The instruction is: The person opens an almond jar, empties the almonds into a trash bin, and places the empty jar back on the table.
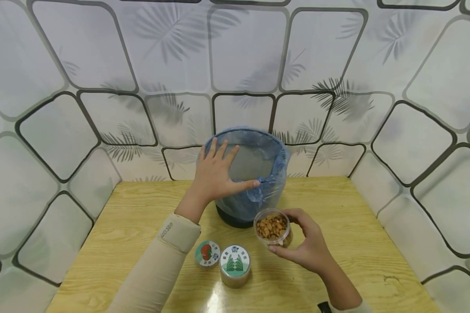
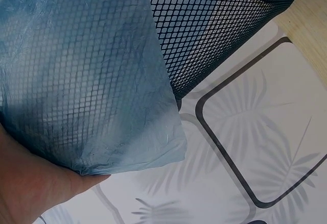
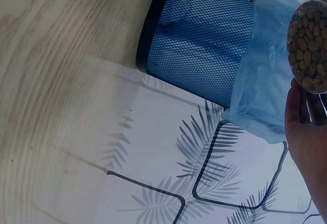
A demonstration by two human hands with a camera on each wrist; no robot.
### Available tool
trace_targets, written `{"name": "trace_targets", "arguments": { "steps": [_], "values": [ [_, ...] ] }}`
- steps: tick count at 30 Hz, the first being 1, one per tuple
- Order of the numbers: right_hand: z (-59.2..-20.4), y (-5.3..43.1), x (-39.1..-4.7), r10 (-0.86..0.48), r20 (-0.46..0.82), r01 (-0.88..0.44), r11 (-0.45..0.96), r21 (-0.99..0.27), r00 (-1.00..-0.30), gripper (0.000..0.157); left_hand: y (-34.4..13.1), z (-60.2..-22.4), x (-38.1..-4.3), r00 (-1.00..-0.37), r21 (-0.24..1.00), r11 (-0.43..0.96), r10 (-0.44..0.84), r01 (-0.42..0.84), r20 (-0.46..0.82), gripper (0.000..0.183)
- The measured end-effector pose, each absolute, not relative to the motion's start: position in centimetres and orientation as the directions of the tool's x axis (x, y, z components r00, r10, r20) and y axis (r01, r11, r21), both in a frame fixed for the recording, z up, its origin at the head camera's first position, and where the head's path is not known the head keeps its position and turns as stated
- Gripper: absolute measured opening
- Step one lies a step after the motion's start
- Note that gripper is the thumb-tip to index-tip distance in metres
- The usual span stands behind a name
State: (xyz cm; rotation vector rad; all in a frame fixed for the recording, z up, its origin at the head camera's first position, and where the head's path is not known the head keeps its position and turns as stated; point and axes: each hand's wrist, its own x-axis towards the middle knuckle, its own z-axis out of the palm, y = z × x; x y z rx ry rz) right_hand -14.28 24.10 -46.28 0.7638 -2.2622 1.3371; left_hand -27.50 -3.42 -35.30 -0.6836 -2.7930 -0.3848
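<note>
My left hand (image 1: 216, 174) is spread over the left and front of a mesh trash bin (image 1: 235, 224), thumb stretched across its opening. A blue plastic bag (image 1: 276, 184) lines the bin and folds down outside its rim; in the left wrist view, part of the hand (image 2: 41, 191) shows at the bag's edge. My right hand (image 1: 309, 243) grips an open clear jar (image 1: 289, 240) between thumb and fingers, just right of the bin's front. Brown nuts (image 1: 271, 227) fill the jar; almond-like ones (image 3: 309, 48) show through it in the right wrist view.
In front of the bin, a loose round lid (image 1: 207, 253) with a red picture lies on the wooden table (image 1: 141, 217). Beside it stands a lidded jar (image 1: 235, 266) with a green hand design. Patterned cloth walls (image 1: 243, 56) enclose the back and sides.
</note>
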Motion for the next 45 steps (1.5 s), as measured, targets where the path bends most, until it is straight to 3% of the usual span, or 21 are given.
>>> {"name": "trace_targets", "arguments": {
  "steps": [21,29,45],
  "values": [
    [-44.7,23.9,-15.0,-0.243,0.667,-0.707,0.32,-0.631,-0.705,0.085,-3.3,-35.3,-27.3,-0.862,0.203,0.852,0.421,0.483,0.283,0.119],
    [-44.1,23.9,-15.7,-0.247,0.72,-0.761,0.237,-0.604,-0.649,0.087,-3.4,-35.2,-27.2,-0.862,0.21,0.85,0.42,0.483,0.285,0.119],
    [-42.9,24.1,-16.2,-0.248,0.729,-0.77,0.219,-0.599,-0.638,0.085,-3.5,-35.0,-27.2,-0.866,0.217,0.851,0.415,0.478,0.279,0.119]
  ]
}}
